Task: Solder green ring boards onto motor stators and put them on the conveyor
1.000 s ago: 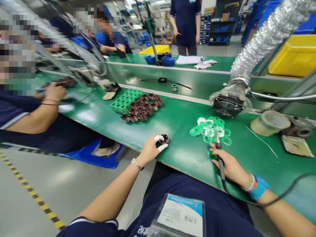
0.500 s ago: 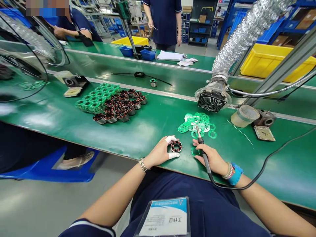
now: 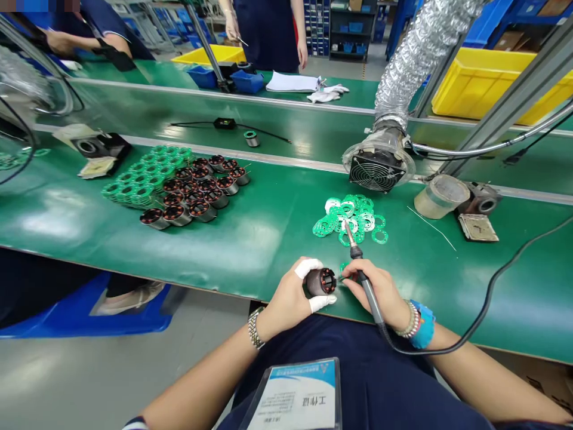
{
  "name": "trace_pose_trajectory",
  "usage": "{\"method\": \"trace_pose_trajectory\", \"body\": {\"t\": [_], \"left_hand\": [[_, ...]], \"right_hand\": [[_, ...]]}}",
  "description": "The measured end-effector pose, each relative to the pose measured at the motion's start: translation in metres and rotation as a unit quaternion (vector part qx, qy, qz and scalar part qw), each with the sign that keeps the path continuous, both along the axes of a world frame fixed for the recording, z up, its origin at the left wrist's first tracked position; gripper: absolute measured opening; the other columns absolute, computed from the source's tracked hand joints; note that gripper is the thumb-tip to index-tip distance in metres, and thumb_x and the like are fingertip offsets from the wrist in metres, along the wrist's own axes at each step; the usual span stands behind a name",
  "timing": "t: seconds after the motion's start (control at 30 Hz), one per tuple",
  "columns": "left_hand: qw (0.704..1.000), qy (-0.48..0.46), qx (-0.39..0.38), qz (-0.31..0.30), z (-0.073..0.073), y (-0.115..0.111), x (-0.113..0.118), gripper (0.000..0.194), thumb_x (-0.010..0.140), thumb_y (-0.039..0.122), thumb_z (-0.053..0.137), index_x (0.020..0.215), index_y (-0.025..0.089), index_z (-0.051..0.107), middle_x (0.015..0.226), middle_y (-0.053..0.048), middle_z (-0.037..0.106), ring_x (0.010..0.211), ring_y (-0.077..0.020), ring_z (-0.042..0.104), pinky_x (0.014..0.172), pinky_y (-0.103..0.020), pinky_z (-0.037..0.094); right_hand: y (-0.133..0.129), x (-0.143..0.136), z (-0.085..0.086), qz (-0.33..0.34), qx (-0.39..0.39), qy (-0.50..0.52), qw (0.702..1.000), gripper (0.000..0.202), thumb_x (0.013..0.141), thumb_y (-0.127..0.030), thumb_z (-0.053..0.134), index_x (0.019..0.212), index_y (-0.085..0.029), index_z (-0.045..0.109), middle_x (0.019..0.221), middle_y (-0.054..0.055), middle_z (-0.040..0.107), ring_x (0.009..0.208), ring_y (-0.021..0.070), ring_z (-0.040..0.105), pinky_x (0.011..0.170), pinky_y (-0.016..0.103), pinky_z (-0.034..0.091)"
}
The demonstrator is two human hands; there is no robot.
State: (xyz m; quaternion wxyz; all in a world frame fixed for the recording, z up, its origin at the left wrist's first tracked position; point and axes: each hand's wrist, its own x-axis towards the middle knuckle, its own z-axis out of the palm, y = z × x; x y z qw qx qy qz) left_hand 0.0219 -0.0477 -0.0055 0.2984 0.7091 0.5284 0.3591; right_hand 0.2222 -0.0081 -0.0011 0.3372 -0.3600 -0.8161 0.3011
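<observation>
My left hand [image 3: 295,292], with white coverings on thumb and finger, grips a dark cylindrical stator [image 3: 320,281] tilted so its copper-wound end faces right. Close beside that end is my right hand [image 3: 376,289], holding a soldering iron [image 3: 367,291] with its tip pointing up and away. Its thumb and forefinger are also pinched at a small green ring board [image 3: 344,272], partly hidden by the fingers. Beyond the iron's tip lies a loose pile of green ring boards [image 3: 353,215]. Several stators [image 3: 202,210] stand in a group at the left, next to stacked green boards [image 3: 143,176].
A fan with a foil duct [image 3: 377,170] hangs over the bench. To its right are a round tub [image 3: 441,197] and an iron stand [image 3: 481,200]. The iron's cable [image 3: 486,298] curves across the right side. Two people are across the bench.
The stator has turned from facing up to lying tilted toward the right in my left hand. My right hand has come closer to it with the ring board, and the view has shifted.
</observation>
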Motion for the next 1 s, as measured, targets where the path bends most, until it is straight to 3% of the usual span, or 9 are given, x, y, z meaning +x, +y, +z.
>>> {"method": "trace_pose_trajectory", "body": {"t": [0.2, 0.3, 0.4, 0.47, 0.57, 0.73, 1.0], "left_hand": [[0.993, 0.082, 0.086, 0.003, -0.005, -0.005, 0.008, 0.045, 0.070, 0.021, 0.070, 0.108, 0.020, 0.045, 0.099, -0.007, 0.047, 0.088, -0.0188, 0.054, 0.076, -0.033, 0.050], [0.994, 0.078, 0.075, -0.011, -0.008, -0.002, 0.008, 0.045, 0.070, 0.019, 0.070, 0.108, 0.019, 0.046, 0.101, -0.007, 0.050, 0.089, -0.0185, 0.055, 0.077, -0.033, 0.050], [0.997, 0.057, 0.058, 0.014, -0.011, 0.004, 0.005, 0.047, 0.068, 0.022, 0.073, 0.106, 0.018, 0.046, 0.101, -0.008, 0.053, 0.090, -0.0191, 0.056, 0.079, -0.034, 0.050], [0.997, 0.052, 0.049, 0.031, -0.013, 0.008, 0.004, 0.046, 0.067, 0.023, 0.073, 0.105, 0.018, 0.047, 0.099, -0.007, 0.054, 0.089, -0.0189, 0.056, 0.078, -0.034, 0.050], [0.998, 0.048, 0.040, 0.030, -0.014, 0.010, 0.005, 0.046, 0.067, 0.023, 0.073, 0.104, 0.018, 0.047, 0.099, -0.007, 0.053, 0.088, -0.0186, 0.057, 0.077, -0.034, 0.050], [0.998, 0.047, 0.036, 0.017, -0.018, 0.010, 0.007, 0.046, 0.068, 0.022, 0.072, 0.107, 0.019, 0.047, 0.101, -0.008, 0.052, 0.087, -0.0184, 0.057, 0.076, -0.035, 0.051], [0.999, 0.040, 0.028, 0.015, -0.017, 0.011, 0.008, 0.047, 0.069, 0.021, 0.072, 0.108, 0.019, 0.046, 0.101, -0.008, 0.051, 0.088, -0.0186, 0.057, 0.075, -0.035, 0.051]], "right_hand": [[-0.004, -0.002, -0.007, 0.026, 0.047, -0.020, 0.998, 0.013, 0.083, -0.010, 0.047, 0.091, -0.020, 0.052, 0.074, 0.002, 0.058, 0.065, 0.0124, 0.054, 0.061, 0.023, 0.046], [-0.001, 0.008, -0.005, 0.029, 0.038, -0.029, 0.998, 0.013, 0.083, -0.011, 0.049, 0.093, -0.019, 0.054, 0.080, 0.004, 0.061, 0.070, 0.0136, 0.057, 0.065, 0.024, 0.048], [0.006, 0.028, 0.002, 0.018, 0.024, -0.018, 0.999, 0.013, 0.085, -0.012, 0.049, 0.092, -0.019, 0.057, 0.076, 0.003, 0.062, 0.068, 0.0129, 0.058, 0.064, 0.024, 0.048], [0.010, 0.042, 0.005, 0.032, 0.022, -0.009, 0.999, 0.018, 0.086, -0.013, 0.050, 0.100, -0.019, 0.058, 0.071, 0.002, 0.063, 0.063, 0.0121, 0.057, 0.060, 0.024, 0.048], [0.012, 0.056, 0.007, 0.043, 0.027, 0.003, 0.999, 0.028, 0.083, -0.017, 0.057, 0.111, -0.020, 0.057, 0.080, 0.005, 0.067, 0.069, 0.0146, 0.061, 0.063, 0.027, 0.050], [0.010, 0.059, 0.006, -0.011, -0.033, -0.006, 0.999, 0.017, 0.081, -0.017, 0.058, 0.097, -0.021, 0.064, 0.086, 0.004, 0.070, 0.080, 0.0163, 0.066, 0.072, 0.027, 0.052], [0.015, 0.054, 0.007, 0.002, -0.081, -0.025, 0.996, 0.015, 0.081, -0.022, 0.057, 0.093, -0.022, 0.066, 0.083, 0.000, 0.071, 0.079, 0.0141, 0.066, 0.071, 0.024, 0.052]]}}
